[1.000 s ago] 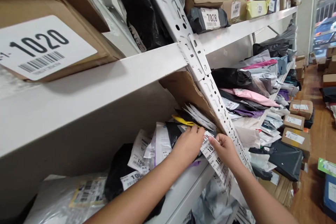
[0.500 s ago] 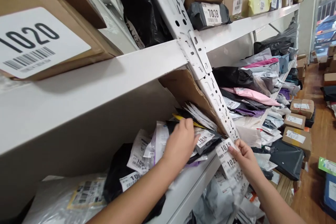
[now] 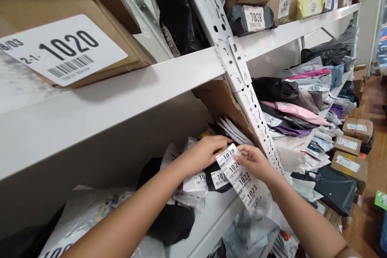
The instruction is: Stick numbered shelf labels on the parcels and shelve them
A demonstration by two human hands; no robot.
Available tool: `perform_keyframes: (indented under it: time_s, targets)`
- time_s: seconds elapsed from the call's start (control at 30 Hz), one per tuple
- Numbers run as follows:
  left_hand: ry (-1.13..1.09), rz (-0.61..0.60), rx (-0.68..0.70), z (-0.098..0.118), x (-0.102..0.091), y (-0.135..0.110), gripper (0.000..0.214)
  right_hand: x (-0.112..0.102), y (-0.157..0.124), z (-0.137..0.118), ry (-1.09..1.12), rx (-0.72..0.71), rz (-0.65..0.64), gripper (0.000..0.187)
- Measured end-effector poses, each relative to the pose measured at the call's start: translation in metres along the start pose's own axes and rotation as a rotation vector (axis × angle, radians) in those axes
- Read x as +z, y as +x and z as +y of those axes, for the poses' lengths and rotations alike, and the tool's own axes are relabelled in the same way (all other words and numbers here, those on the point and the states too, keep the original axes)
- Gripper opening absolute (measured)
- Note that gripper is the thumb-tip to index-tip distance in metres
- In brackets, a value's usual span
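In my right hand (image 3: 254, 162) is a strip of printed number labels (image 3: 242, 182), pinched near its upper end by thumb and fingers; it hangs down toward the shelf edge. My left hand (image 3: 208, 150) reaches over the bagged parcels with its fingers curled, close to the strip's top corner. What lies under those fingers is hidden. Just below are a black parcel (image 3: 215, 185) and a pale bag (image 3: 193, 187), both bearing number labels. Several white envelopes (image 3: 235, 131) lean behind my hands against a brown cardboard sheet (image 3: 228, 98).
A perforated metal post (image 3: 256, 119) stands close to my right hand. Above runs a white shelf beam (image 3: 121, 96) carrying a carton marked 1020 (image 3: 99, 20). Bagged parcels (image 3: 299, 109) fill the shelf beyond, and cartons (image 3: 350, 165) stack beside the wooden floor (image 3: 377, 129).
My right hand has moved left and up with the label strip, bringing it beside my left hand and over the parcels. The view has shifted slightly left.
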State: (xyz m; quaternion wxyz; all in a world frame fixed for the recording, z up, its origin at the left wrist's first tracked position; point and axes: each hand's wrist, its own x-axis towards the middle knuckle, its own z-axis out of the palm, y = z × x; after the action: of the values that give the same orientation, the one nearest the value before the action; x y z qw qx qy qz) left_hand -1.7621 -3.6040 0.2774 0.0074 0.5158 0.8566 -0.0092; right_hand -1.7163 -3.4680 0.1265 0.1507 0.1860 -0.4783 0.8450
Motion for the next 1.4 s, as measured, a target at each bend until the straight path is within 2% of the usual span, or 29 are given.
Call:
perform_keyframes:
  time_s: [0.13,0.23,0.3,0.4,0.5,0.63,0.77,0.87,0.97,1.03,1.1,1.2,1.27,1.33,1.4]
  targets:
    - [-0.108,-0.02,0.035,-0.006,0.0,-0.01,0.01,-0.004,0.005,0.01,0.051,0.115,0.062,0.046]
    - [-0.023,0.013,0.019,-0.012,0.002,-0.01,0.025,0.001,0.005,0.009,0.077,0.126,0.11,0.045]
    - [0.036,0.014,0.032,-0.015,0.002,-0.007,0.027,0.008,0.005,0.01,0.117,0.06,0.237,0.042]
    - [0.027,0.004,0.123,-0.016,0.003,-0.005,0.031,0.02,0.001,0.015,0.226,-0.104,0.51,0.038]
    - [-0.024,-0.031,0.213,-0.015,0.003,-0.01,0.033,0.025,-0.003,0.021,0.26,-0.191,0.626,0.036]
    - [0.013,-0.029,0.224,-0.015,0.003,-0.018,0.038,0.018,-0.006,0.021,0.166,-0.205,0.601,0.038]
    - [0.062,0.004,0.084,-0.012,-0.001,-0.01,0.054,0.011,-0.01,0.021,0.083,-0.259,0.573,0.039]
    - [0.094,-0.035,-0.011,-0.008,-0.01,0.0,0.056,0.013,-0.02,0.023,-0.082,-0.375,0.559,0.033]
    - [0.099,-0.107,-0.05,-0.006,-0.018,0.007,0.051,0.018,-0.032,0.025,-0.407,-0.473,0.418,0.025]
    - [0.077,-0.141,-0.047,-0.006,-0.021,0.011,0.046,0.022,-0.035,0.026,-0.563,-0.448,0.306,0.021]
    - [0.076,-0.126,-0.013,-0.006,-0.022,0.016,0.041,0.023,-0.032,0.027,-0.644,-0.413,0.223,0.02]
    - [0.1,-0.073,0.071,-0.007,-0.021,0.021,0.037,0.021,-0.021,0.03,-0.694,-0.378,0.152,0.019]
    - [0.088,-0.083,0.118,-0.008,-0.018,0.017,0.036,0.018,-0.018,0.033,-0.675,-0.373,0.131,0.019]
    - [0.055,-0.12,0.149,-0.009,-0.014,0.008,0.036,0.014,-0.021,0.037,-0.579,-0.431,0.113,0.024]
    - [0.029,-0.136,0.144,-0.008,-0.009,-0.003,0.039,0.01,-0.029,0.041,-0.422,-0.522,0.16,0.029]
